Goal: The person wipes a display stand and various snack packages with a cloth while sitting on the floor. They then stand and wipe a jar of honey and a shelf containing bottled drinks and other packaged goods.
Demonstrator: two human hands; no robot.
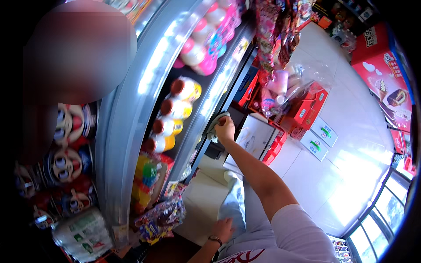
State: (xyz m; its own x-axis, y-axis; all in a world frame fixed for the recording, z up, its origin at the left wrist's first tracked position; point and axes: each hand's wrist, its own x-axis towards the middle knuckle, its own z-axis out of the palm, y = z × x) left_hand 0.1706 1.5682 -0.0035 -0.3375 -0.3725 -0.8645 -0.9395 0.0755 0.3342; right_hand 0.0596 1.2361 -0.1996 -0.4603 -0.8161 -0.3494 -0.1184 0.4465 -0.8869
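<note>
My right hand grips a grey-green cloth, which is pressed to the dark lower edge of a display shelf. The right arm is stretched out from a white sleeve. With a dark watch on its wrist, my left hand rests by my thigh in pale jeans, holding nothing; its fingers are blurred. Bottles with brown caps and yellow labels stand in a row on the shelf above the cloth. Near them are pink-and-white round containers and a pack of colourful toys or sweets.
Beyond my right hand, a white carton, a red box and white boxes with green handles stand on the tiled floor. Snack bags hang low by my left side. A red ice-cream freezer stands at the far right.
</note>
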